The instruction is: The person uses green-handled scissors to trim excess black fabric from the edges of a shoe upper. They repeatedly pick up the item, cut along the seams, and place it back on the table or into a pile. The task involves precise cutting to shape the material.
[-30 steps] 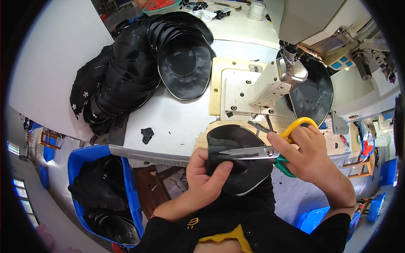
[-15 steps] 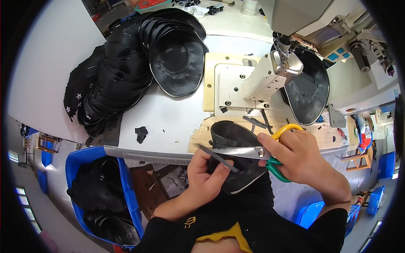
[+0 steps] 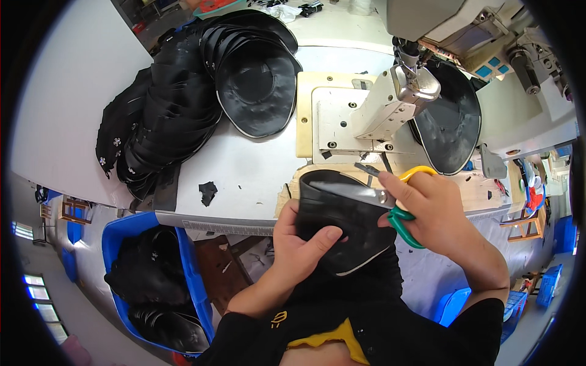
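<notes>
A large heap of black curved fabric cap brims lies on the white tabletop, the topmost piece showing its light edge. A small black fabric scrap lies alone near the tabletop's front edge. To the right stands a white industrial sewing machine on a cream metal base plate, with another black brim-shaped piece just beside it. Below the tabletop on the left, a blue plastic bin holds more black fabric pieces. A smaller blue crate sits on the floor at far right.
</notes>
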### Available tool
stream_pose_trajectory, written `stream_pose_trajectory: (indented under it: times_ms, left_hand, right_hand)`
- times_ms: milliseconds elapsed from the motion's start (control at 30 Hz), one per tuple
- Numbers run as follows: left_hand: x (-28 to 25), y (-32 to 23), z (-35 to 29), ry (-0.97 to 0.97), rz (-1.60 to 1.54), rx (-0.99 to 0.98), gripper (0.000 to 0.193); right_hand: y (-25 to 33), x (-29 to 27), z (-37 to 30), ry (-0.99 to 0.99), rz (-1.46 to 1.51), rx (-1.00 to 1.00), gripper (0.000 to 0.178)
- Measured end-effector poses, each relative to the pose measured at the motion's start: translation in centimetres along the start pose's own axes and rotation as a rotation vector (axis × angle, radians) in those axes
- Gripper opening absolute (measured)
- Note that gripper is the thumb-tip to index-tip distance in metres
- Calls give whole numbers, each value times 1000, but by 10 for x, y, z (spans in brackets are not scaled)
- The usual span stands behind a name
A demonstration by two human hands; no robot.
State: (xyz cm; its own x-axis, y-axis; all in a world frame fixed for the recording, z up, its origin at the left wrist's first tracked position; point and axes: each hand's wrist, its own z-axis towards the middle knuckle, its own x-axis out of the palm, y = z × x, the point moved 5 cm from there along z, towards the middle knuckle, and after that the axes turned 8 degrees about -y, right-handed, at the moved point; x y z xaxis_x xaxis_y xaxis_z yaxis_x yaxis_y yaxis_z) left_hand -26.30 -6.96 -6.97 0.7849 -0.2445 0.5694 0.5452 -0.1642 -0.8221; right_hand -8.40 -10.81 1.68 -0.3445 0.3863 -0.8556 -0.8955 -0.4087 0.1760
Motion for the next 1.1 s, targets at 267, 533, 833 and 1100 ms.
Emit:
stream_pose_trajectory:
  times_ms: [267, 533, 833, 1100]
  left_hand:
    - [-27, 0, 11, -41, -134, -82, 34]
    - [-18, 1, 8, -81, -164, -32, 33]
    - [-13, 5, 2, 17, -17, 29, 28]
    - [-13, 9, -6, 115, 268, 126, 31]
  right_hand:
    - [-18, 17, -18, 244, 249, 211, 71]
    - [6, 16, -8, 123, 71, 31, 65]
    - [3, 13, -6, 138, 118, -12, 62]
    - [4, 9, -3, 223, 96, -32, 61]
